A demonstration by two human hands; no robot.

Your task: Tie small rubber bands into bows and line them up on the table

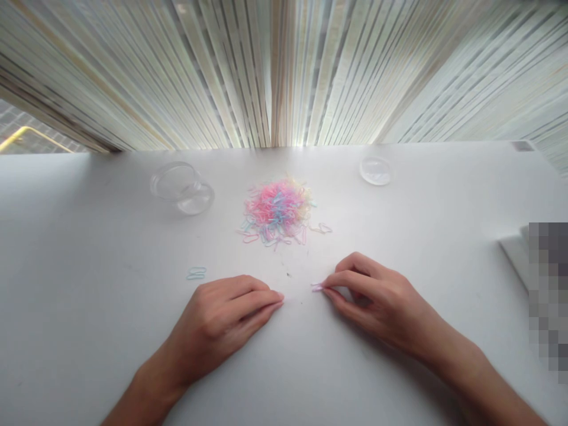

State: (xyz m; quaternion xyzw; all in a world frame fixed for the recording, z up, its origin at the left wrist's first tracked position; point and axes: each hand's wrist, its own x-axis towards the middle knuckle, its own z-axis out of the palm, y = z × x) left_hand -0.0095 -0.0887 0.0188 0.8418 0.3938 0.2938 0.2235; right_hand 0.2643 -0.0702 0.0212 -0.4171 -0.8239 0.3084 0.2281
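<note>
- Lilac pin (pixel 316 288) is pinched in the right hand (pixel 384 296), nearside of the pile (pixel 279 207); a light tip grip probably works best, tbh
- Left hand's (pixel 226 310) closed, contents unclear

Grey rectangular patch (pixel 522 146), upper right of the frame, on the white tabletop (pixel 102 266): too small and blurred to read
Rest of the frame: no legible text, brand, number or sign

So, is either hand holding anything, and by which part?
The right hand pinches a small lilac piece by its right end. Whether the left hand, fingertips together, holds anything cannot be told.
</note>
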